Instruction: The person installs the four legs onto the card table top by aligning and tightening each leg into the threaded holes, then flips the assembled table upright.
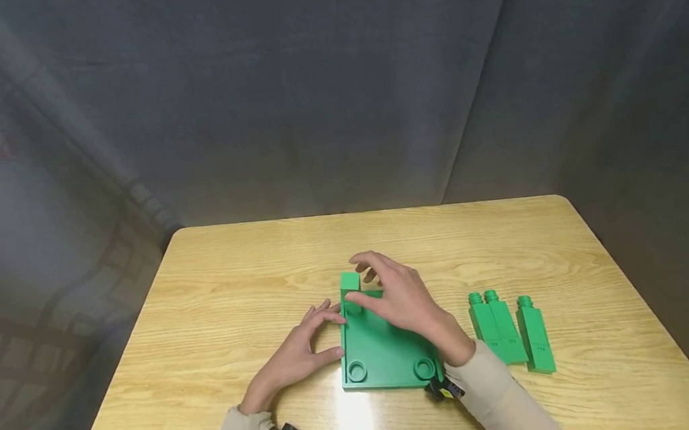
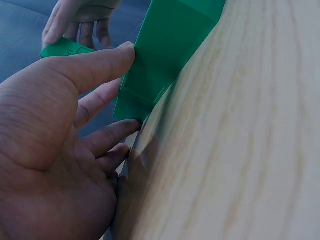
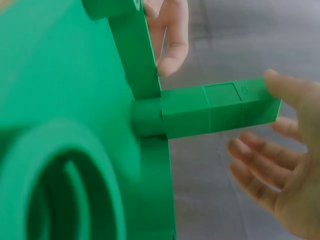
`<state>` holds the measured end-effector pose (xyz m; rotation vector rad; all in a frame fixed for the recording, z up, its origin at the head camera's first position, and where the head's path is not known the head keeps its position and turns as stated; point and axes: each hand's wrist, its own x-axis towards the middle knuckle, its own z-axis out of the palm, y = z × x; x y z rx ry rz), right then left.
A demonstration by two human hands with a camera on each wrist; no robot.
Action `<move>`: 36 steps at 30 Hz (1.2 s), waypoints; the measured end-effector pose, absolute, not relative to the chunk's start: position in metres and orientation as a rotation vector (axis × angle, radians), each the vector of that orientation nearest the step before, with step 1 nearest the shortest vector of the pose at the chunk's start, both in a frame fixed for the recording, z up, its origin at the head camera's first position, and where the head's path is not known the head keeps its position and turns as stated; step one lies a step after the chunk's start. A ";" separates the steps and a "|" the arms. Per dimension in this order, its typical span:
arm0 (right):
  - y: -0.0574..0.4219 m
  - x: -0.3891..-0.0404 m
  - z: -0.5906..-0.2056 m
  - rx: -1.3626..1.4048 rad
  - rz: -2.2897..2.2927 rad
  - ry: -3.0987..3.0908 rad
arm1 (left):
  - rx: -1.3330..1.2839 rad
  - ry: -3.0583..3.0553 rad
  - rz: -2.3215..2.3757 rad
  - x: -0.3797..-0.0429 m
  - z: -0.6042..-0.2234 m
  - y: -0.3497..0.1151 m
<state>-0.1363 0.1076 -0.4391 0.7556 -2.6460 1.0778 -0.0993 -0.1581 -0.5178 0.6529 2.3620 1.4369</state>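
Note:
A green square panel [image 1: 386, 353] with raised rims and round sockets lies on the table. At its far left corner a green square leg [image 1: 350, 282] stands upright, its round base in the corner socket. My right hand [image 1: 404, 298] is around the leg's upper end with relaxed fingers; in the right wrist view, the thumb [image 3: 285, 87] touches the leg near its end, while the other fingers hang loosely beside it. My left hand [image 1: 300, 350] rests against the panel's left side, its thumb and extended fingers touching the edge.
Several items lie right of the panel: two green legs [image 1: 499, 331] side by side and a third leg [image 1: 535, 338] slightly apart, threaded ends pointing away. The wooden table [image 1: 233, 271] has a dark curtain [image 1: 312, 109] behind it.

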 end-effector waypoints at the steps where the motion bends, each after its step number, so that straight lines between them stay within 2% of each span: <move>1: 0.109 -0.137 -0.439 0.789 1.097 -2.647 | 0.655 2.362 1.437 -0.099 -0.518 -0.158; 7: 0.116 -0.139 -0.439 1.024 1.196 -2.629 | 0.668 2.360 1.436 -0.101 -0.519 -0.158; 12: 0.117 -0.140 -0.437 1.068 1.180 -2.637 | 0.673 2.360 1.436 -0.102 -0.520 -0.158; 36: 0.122 -0.124 -0.432 0.942 1.125 -2.612 | 0.681 2.360 1.447 -0.100 -0.519 -0.158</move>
